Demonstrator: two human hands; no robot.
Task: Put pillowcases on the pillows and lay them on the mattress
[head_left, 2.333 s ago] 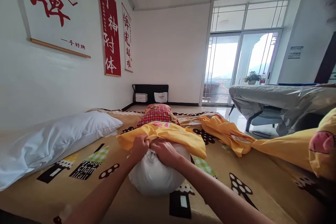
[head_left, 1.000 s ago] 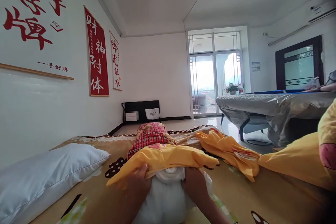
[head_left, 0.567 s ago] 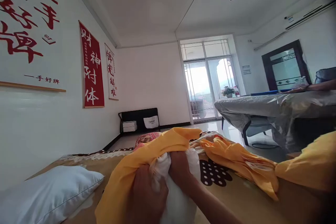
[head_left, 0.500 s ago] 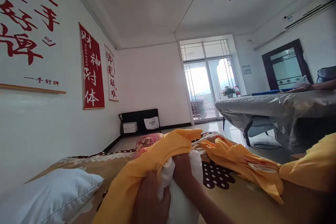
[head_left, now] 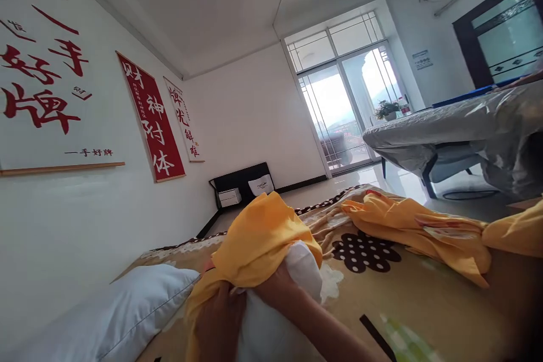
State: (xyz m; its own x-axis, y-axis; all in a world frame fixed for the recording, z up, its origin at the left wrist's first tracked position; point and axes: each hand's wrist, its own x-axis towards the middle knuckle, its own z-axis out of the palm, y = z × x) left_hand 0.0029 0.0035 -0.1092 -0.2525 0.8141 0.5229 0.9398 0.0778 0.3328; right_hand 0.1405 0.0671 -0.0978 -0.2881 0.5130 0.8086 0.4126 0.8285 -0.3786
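Head view, above a tan cloth bedspread (head_left: 407, 291) with dark dotted prints: left hand (head_left: 219, 317) pinching the gathered edge of a bright-yellow cotton cover (head_left: 263, 237), apparently to hold its opening steady; right hand (head_left: 278, 287) tucked beneath that cover against a plump white fabric pillow (head_left: 267, 331), perhaps for support, fingers hidden, spread or closed impossible to tell. Pillow over the bedspread's nearer part, smooth, rounded; cover domed, loosely creased.

Bed (head_left: 339, 317) is tan w/ brown & white print. On it: white pillow (head_left: 139, 311), L side; bunched yellow cloth (head_left: 428, 232), R side; btwn them, 2nd pillow (head_left: 263, 328) partly under yellow cover (head_left: 258, 237).
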